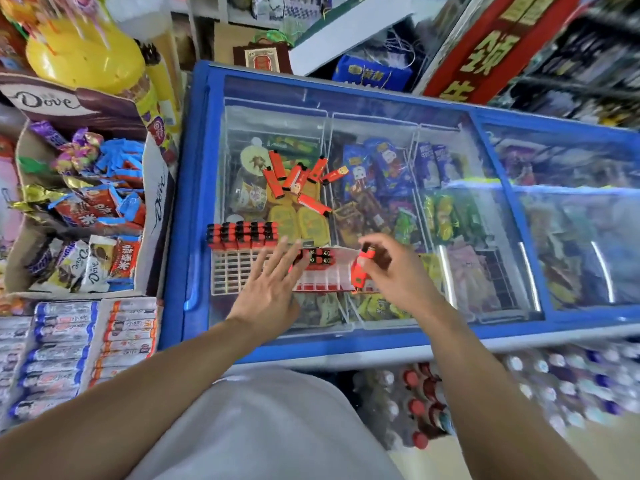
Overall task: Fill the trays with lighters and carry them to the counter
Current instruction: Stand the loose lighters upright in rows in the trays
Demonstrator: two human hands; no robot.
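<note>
Two white gridded trays lie on the glass lid of a blue freezer (pixel 194 188). The left tray (pixel 230 277) has a row of red lighters (pixel 242 233) standing along its far edge. The right tray (pixel 329 278) holds a few lighters at its far left. My left hand (pixel 273 285) lies flat with straight fingers over the gap between the two trays. My right hand (pixel 394 271) pinches one red lighter (pixel 360 270) upright over the right tray's right end. Several loose red lighters (pixel 298 180) lie scattered on the glass farther back.
A Dove candy box (pixel 79 209) full of wrapped sweets stands to the left of the freezer, with boxes of sausage sticks (pixel 86 348) below it. Bottles (pixel 422 403) are stacked under the freezer's front edge. Shelves and a red sign (pixel 491 46) rise behind.
</note>
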